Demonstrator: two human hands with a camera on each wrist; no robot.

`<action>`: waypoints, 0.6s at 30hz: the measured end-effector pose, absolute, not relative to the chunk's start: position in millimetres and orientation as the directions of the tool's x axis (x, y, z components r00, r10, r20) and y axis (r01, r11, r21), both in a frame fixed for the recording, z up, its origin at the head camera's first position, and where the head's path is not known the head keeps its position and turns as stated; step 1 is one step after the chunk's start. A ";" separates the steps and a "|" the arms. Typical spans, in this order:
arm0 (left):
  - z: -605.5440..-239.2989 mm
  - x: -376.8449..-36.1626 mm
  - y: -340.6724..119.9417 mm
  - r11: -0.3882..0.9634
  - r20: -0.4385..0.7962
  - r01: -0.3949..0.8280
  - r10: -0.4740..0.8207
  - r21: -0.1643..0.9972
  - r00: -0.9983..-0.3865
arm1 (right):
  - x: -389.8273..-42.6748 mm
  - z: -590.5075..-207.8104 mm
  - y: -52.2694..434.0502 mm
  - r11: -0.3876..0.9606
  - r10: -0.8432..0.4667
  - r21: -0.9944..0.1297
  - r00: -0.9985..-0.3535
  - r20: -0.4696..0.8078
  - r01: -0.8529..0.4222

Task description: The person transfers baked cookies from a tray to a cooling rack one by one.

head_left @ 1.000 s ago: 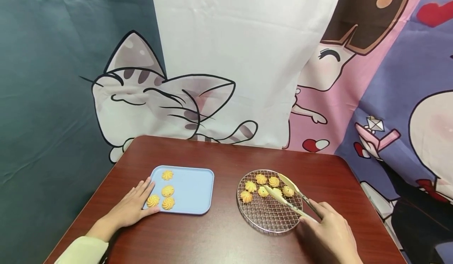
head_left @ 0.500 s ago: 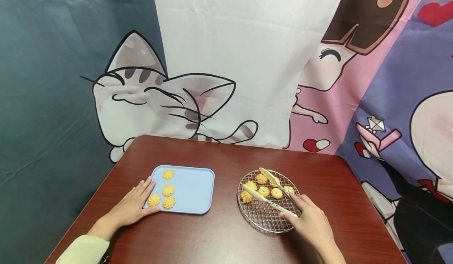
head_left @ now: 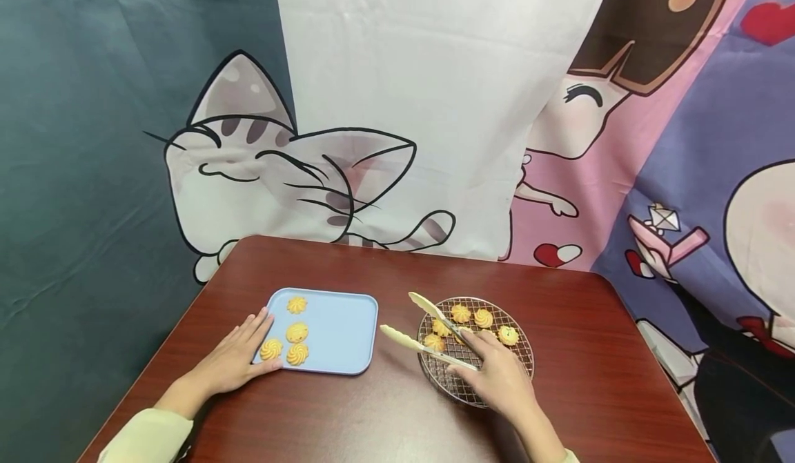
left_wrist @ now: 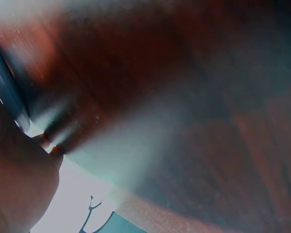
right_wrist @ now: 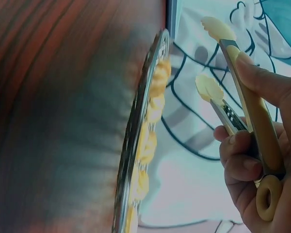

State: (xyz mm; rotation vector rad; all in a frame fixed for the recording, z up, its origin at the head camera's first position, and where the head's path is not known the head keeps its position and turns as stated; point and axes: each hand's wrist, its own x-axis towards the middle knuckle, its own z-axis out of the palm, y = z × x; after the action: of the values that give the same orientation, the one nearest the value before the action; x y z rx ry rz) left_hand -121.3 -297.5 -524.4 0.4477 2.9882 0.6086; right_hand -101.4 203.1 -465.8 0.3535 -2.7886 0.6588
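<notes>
My left hand (head_left: 232, 358) rests at the left edge of a light blue tray (head_left: 348, 332), its fingers straight along the rim and thumb at the near corner. Several yellow swirled cookies (head_left: 297, 332) lie on the tray's left side. My right hand (head_left: 502, 375) holds a pair of tongs (head_left: 404, 339) over a round wire rack (head_left: 452, 383). The tongs' arms are spread, with nothing between their pale yellow tips, which reach left past the rack. More cookies (head_left: 483, 318) sit on the rack, some partly hidden by the hand and tongs.
Both the tray and rack stand on a reddish-brown wooden table (head_left: 397, 408), with a gap of table between them. A cartoon-printed cloth (head_left: 385, 70) hangs behind the table's far edge. The left wrist view is mostly blurred tabletop.
My right hand has carried the spread tongs left across the rack, their tips moving from above the cookies to the gap beside the tray. The left hand stays in place.
</notes>
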 end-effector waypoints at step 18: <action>-522.3 -120.7 -296.3 0.889 -0.003 0.273 0.294 0.368 -0.956 | -134.8 -472.9 121.4 0.784 -0.336 -0.444 -0.898 0.283 -0.433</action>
State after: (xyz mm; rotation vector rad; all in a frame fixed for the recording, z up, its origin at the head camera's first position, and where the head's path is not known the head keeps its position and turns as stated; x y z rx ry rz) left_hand -120.7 -296.3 -522.3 0.4504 2.9966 0.5702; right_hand -134.8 121.4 -472.9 0.6067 -2.7872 0.7623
